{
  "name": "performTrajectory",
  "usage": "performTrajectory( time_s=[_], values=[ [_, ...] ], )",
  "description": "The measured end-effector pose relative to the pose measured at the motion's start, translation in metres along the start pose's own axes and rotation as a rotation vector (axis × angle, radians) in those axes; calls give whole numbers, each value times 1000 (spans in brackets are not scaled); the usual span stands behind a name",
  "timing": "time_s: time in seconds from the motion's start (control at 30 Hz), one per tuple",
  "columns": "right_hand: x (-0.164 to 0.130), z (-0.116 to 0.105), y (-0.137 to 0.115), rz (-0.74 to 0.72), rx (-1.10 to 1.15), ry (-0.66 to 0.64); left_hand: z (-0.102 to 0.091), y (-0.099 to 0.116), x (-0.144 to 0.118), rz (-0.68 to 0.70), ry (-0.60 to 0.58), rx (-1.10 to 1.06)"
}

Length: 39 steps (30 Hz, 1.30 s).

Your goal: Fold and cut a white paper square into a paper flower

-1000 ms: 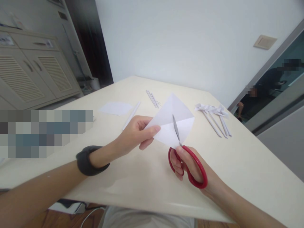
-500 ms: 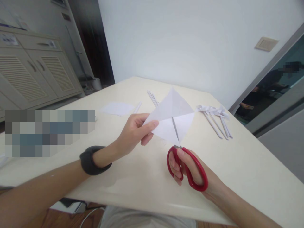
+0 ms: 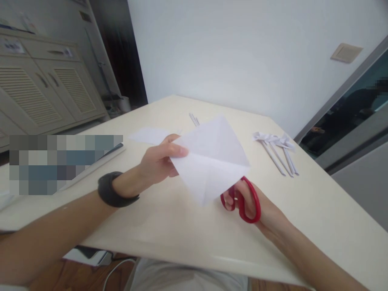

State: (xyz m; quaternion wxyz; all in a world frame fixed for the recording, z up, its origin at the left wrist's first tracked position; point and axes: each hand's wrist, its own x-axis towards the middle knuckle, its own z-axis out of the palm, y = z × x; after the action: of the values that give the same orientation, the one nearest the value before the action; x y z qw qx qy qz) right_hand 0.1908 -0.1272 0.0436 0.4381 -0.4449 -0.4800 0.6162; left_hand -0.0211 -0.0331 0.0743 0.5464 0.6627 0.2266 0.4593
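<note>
A square sheet of white paper (image 3: 212, 157), creased along its diagonals, is held up above the table (image 3: 318, 210), turned so that one corner points down toward the person. The left hand (image 3: 157, 159) pinches the sheet's left corner — thumb on top, fingers curled beneath — and lifts it clear of the tabletop. A dark band (image 3: 112, 190) sits on that wrist.

Just behind and below the paper's right edge, the right hand (image 3: 257, 206) is closed through the red handles of a pair of scissors (image 3: 244, 200); the blades are hidden behind the sheet, so whether they are open or touching the paper cannot be told.

Farther out on the table — to the right of the sheet — lies a cluster of paper pinwheels on rolled paper sticks (image 3: 277, 149), well apart from the hands. Behind the held sheet, two thin rolled paper sticks (image 3: 194, 119) show near the far edge, and a flat piece of white paper (image 3: 148, 135) lies to the left, beside the left hand. A dark flat object (image 3: 112, 150) rests at the left side of the table. Beyond the table stands a cream cabinet with louvred doors (image 3: 45, 93).
</note>
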Motion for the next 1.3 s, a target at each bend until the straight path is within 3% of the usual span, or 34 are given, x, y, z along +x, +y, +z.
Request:
performTrajectory(
  time_s=[0.1, 0.33, 0.57, 0.77, 0.97, 1.2, 1.3],
  values=[
    [6, -10, -4, -112, 87, 79, 2, 1, 0, -161, -189, -102],
    [6, -19, -9, -175, -14, 61, 3, -11, 5, -193, -421, -13],
    [6, -7, -9, -193, -15, 130, 16, -16, 3, -267, -254, 7],
    [8, -12, -6, -289, -3, 323, 25, -15, 4, -261, -337, 37],
    [8, -8, -10, -314, 23, 349, 28, -16, 3, -370, -442, 196],
    [7, -11, -7, -319, -66, 411, 25, -13, 6, -237, -142, 181],
    [7, -12, -4, -269, -60, 386, 27, -12, 5, -229, -114, 155]
  ],
)
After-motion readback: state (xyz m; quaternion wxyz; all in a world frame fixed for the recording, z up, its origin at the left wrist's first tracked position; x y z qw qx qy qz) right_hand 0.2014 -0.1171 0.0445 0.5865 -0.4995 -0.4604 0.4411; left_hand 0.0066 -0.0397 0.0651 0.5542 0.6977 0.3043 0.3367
